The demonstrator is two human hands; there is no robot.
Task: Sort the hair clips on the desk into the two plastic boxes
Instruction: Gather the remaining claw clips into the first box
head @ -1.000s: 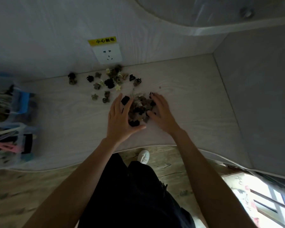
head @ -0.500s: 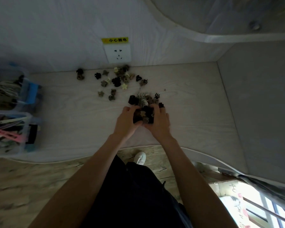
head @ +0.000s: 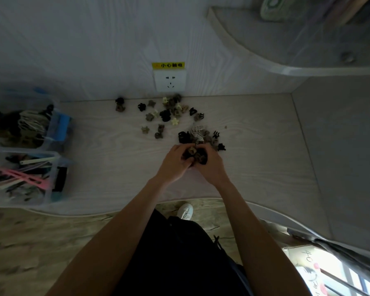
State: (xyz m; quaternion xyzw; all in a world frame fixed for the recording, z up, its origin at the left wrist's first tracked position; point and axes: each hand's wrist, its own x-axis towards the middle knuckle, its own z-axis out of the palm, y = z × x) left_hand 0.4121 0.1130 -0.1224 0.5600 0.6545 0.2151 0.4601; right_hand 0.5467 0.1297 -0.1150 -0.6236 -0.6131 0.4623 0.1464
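Small claw hair clips in black, brown and cream lie scattered on the pale desk [head: 107, 167], with a loose group [head: 165, 113] near the wall and a denser heap [head: 199, 136] just beyond my hands. My left hand [head: 173, 165] and my right hand [head: 212, 167] are cupped together, fingers curled round a bunch of dark clips [head: 195, 155]. At the desk's left edge stand two clear plastic boxes: the far box [head: 53, 124] holds claw clips, the near box [head: 56, 159] holds long flat clips, one of them pink.
A white wall socket [head: 169, 83] with a yellow warning label sits above the scattered clips. A grey side panel [head: 340, 146] bounds the desk on the right. A curved shelf [head: 286, 60] overhangs at the upper right. Wood floor and a white shoe [head: 185, 211] show below.
My hands went from lying open around the heap to closing together on a bunch of clips and drawing it slightly toward me. The camera view shifted a little.
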